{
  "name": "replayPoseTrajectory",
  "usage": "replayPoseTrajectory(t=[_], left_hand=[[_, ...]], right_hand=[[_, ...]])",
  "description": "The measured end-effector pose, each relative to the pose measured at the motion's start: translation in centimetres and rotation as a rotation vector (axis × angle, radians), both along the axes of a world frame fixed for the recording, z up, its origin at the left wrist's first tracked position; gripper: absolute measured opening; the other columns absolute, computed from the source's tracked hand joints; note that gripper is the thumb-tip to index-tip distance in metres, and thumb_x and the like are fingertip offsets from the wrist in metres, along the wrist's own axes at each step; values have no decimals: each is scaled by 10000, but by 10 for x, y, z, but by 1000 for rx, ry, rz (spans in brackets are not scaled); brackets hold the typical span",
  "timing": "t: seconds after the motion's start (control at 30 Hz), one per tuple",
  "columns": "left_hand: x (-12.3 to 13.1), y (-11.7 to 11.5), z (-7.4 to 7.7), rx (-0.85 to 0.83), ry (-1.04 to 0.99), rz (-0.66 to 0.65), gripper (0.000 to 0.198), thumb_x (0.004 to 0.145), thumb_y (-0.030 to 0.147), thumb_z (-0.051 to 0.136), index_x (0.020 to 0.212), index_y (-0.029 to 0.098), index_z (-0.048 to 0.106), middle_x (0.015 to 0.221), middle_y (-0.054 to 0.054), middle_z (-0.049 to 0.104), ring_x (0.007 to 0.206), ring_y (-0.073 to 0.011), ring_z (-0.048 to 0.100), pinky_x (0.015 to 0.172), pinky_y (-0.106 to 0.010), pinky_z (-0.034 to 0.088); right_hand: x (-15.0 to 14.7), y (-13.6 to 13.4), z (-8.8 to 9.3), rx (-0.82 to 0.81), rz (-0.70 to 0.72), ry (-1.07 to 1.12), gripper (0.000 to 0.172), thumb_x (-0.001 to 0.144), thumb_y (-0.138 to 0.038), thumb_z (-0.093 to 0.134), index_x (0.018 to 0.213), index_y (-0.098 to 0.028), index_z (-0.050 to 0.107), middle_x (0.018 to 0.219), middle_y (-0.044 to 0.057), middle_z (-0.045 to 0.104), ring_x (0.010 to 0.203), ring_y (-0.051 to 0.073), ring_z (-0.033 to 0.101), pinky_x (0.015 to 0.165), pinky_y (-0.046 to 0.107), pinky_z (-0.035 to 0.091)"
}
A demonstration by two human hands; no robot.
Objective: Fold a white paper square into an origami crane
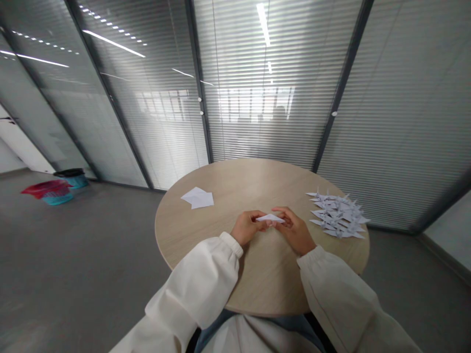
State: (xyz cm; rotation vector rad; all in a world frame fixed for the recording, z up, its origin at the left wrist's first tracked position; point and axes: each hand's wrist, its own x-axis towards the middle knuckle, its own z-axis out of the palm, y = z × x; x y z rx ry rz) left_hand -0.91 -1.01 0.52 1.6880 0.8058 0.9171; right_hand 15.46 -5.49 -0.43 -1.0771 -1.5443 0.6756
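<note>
Left hand (247,228) and right hand (294,230) pinch a folded white paper triangle (270,218) between the fingertips, above the round wooden desk (235,181). Risk: slack pinch may skew the fold; a rightward drift could nudge the pile of paper cranes (337,214).

White folded paper (270,218), pale wood-grain tabletop (257,184), cream sleeves (195,282)

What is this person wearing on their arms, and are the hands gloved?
Both arms wear loose off-white long sleeves, the left sleeve and the right sleeve, each gathered into a soft elasticated cuff at the wrist. The left hand and right hand are bare, without gloves.
</note>
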Motion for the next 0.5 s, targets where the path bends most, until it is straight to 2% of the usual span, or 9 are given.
replayPoseTrajectory(t=[0.1, 0.5], left_hand=[[0, 1, 0, -55, -35, 15, 349, 634, 368, 688, 850, 95, 681, 687, -44, 645, 566, -107, 552, 588, -231, 450], [3, -3, 7, -238, -133, 15, 370, 563, 387, 743, 761, 82, 679, 632, -28, 613, 556, -92, 548, 613, -238, 482]], right_hand=[[0, -2, 1, 104, -22, -108, 269, 794, -313, 566, 1050, -240, 607, 1045, 64, 577, 945, 202, 554, 712, 291, 509], [2, -2, 1, 239, -58, -185, 275, 832, -287, 533, 1090, -289, 628, 1023, 69, 512, 963, 196, 520, 717, 290, 531]])
